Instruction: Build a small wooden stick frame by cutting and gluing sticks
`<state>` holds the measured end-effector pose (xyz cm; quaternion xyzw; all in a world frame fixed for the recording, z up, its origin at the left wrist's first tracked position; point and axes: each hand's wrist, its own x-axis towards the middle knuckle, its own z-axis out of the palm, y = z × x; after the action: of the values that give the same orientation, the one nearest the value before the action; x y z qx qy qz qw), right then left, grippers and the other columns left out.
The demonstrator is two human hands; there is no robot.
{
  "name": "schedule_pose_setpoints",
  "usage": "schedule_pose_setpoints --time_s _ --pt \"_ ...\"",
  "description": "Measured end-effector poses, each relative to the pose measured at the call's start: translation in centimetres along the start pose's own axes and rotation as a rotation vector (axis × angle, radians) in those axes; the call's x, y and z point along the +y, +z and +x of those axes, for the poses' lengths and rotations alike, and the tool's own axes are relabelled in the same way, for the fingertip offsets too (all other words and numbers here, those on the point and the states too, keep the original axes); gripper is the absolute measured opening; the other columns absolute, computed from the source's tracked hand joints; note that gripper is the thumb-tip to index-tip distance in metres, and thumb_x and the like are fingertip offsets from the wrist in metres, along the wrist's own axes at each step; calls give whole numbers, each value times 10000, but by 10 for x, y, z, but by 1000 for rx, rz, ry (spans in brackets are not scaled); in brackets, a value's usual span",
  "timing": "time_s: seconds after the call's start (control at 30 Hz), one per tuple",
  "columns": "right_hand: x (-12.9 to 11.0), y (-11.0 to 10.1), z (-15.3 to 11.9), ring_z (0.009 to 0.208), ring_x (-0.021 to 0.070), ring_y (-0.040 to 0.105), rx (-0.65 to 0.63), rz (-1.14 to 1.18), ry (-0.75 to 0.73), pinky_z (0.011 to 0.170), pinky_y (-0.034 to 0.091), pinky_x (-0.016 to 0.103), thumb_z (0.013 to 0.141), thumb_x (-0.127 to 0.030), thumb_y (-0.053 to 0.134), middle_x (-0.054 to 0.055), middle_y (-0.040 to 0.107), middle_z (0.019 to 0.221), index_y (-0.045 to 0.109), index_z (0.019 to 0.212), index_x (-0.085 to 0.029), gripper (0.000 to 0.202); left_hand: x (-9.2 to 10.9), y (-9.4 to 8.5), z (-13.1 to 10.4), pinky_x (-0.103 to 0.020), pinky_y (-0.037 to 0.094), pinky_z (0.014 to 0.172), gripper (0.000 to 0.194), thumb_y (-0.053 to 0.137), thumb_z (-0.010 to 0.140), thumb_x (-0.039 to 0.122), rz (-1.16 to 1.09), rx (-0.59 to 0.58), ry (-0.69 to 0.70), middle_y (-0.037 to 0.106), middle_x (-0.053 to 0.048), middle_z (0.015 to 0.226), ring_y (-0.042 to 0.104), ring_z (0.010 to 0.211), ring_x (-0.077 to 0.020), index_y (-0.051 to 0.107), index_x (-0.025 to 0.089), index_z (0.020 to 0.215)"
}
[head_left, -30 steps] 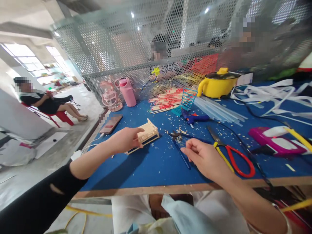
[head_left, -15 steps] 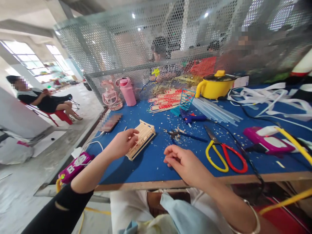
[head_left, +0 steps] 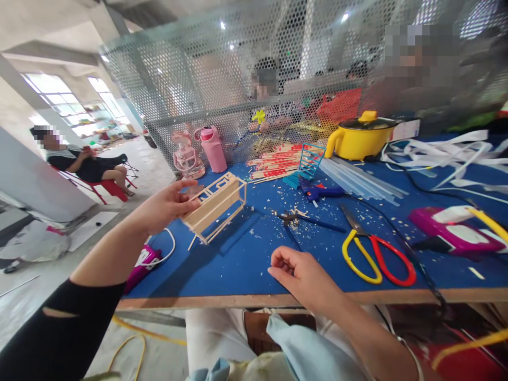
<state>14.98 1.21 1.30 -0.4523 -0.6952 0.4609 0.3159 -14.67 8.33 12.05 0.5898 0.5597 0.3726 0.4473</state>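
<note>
My left hand (head_left: 169, 205) grips a small stick-built model (head_left: 216, 203) by its left end. The model is pale wood, a box-like frame with a solid slatted panel and open rails, tilted and raised off the blue table, with its shadow below. My right hand (head_left: 301, 270) hovers or rests by the front edge, I cannot tell which, its fingers curled in and nothing showing between them. Beyond it lie cutting pliers (head_left: 315, 222) among wood crumbs, and to its right scissors (head_left: 363, 241) with one yellow and one red handle.
A blue glue gun (head_left: 323, 191) lies behind the pliers near a teal stick frame (head_left: 311, 159). Farther back are red-tipped sticks (head_left: 278, 161), clear glue sticks (head_left: 361, 180), a yellow pot (head_left: 361, 138) and a pink bottle (head_left: 213, 151). A purple power strip (head_left: 456, 227) lies at right.
My left hand has taken hold of the stick model, lifted it off the table and turned it over toward the left. My right hand has stayed nearly in place, its fingers curled tighter.
</note>
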Motion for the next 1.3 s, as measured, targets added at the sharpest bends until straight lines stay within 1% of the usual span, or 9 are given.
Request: schedule_pose_setpoints --time_s 0.2,0.27,0.37,0.43,0.6,0.73,0.9,1.1,1.3 --pt "5 4 10 546 110 537 36 172 36 539 424 245 841 -288 519 -20 606 627 504 742 -207 129 -6 5 -13 -190 512 591 631 804 656 245 -340 -34 -85 698 -17 849 654 695 -123 537 236 1229" --pt "2 4 20 607 116 571 110 248 43 556 451 250 839 -296 510 19 650 776 515 859 -205 93 -5 11 -18 -201 528 599 643 808 652 232 -409 -40 -79 709 -21 889 665 701 -130 542 248 1237" --pt "-7 6 40 798 137 608 206 350 35 594 482 255 790 -258 551 100 601 1173 472 1140 -222 361 -2 17 -25 -194 526 571 683 833 613 212 -494 -8 -63 717 -16 862 665 659 -129 549 241 1233" --pt "-14 10 52 871 145 602 224 402 27 589 480 242 727 -209 592 100 544 1289 479 1174 -242 461 0 21 -28 -183 514 541 703 845 592 215 -527 7 -51 718 -17 829 657 622 -124 551 223 1230" --pt "-23 17 66 633 140 608 197 511 55 490 431 232 728 -292 607 70 696 810 577 819 -173 153 0 22 -33 -176 501 536 740 847 587 255 -516 10 -8 698 -2 783 641 607 -114 524 210 1251" --pt "-20 2 60 546 101 571 352 565 37 492 409 215 790 -424 579 10 661 697 562 892 -179 266 -8 24 -36 -162 476 561 720 782 683 259 -340 61 151 659 37 752 611 628 -90 427 246 1309" --pt "-12 -26 43 463 64 473 491 557 14 462 364 193 818 -519 570 -51 578 584 555 918 -193 341 -20 41 -33 -236 479 636 715 623 822 284 170 11 266 647 14 820 613 714 -135 239 253 1424" --pt "-1 -22 20 444 72 429 379 511 78 436 321 199 864 -548 504 -46 540 526 588 912 -187 373 -38 64 -21 -364 477 788 605 467 889 278 758 20 326 701 -63 1033 663 913 -248 252 276 1455" --pt "4 -16 13 470 89 434 244 498 129 472 329 223 876 -516 500 -30 565 570 577 961 -188 347 -51 75 -20 -419 446 902 529 534 862 309 813 3 408 661 -142 1169 622 1046 -316 446 225 1376"
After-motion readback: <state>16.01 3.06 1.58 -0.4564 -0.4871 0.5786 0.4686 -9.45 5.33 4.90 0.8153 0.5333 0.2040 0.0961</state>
